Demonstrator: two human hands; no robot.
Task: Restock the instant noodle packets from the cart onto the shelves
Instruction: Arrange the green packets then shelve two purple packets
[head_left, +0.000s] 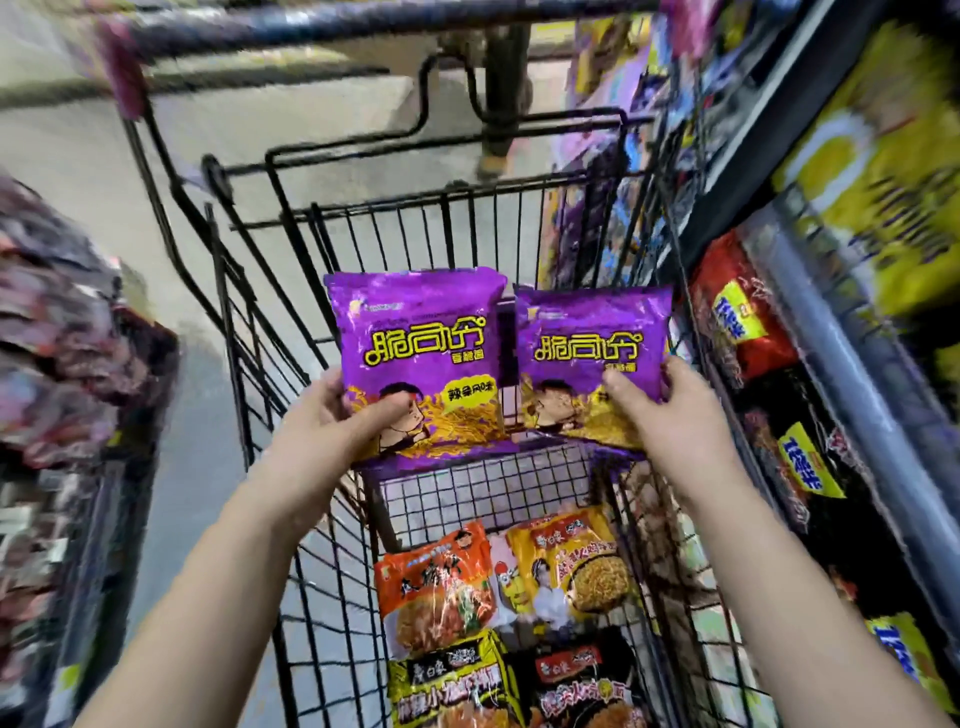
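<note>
I hold two purple noodle packets upright above the black wire cart (270, 291). My left hand (332, 415) grips the left purple packet (421, 338) by its lower left corner, thumb on the front. My right hand (670, 410) pinches the right purple packet (592, 343) at its lower right corner. Both packets hang over the cart's upper child-seat section. Down in the cart basket lie an orange packet (436, 587), a yellow packet (571, 561), a yellow-black packet (447, 680) and a black packet (582, 691).
Shelves on the right hold red packets (737, 317), black packets (800, 467) and yellow packets (883, 166). A blurred display of dark packets (57, 338) stands at the left. Grey floor (78, 145) lies beyond the cart.
</note>
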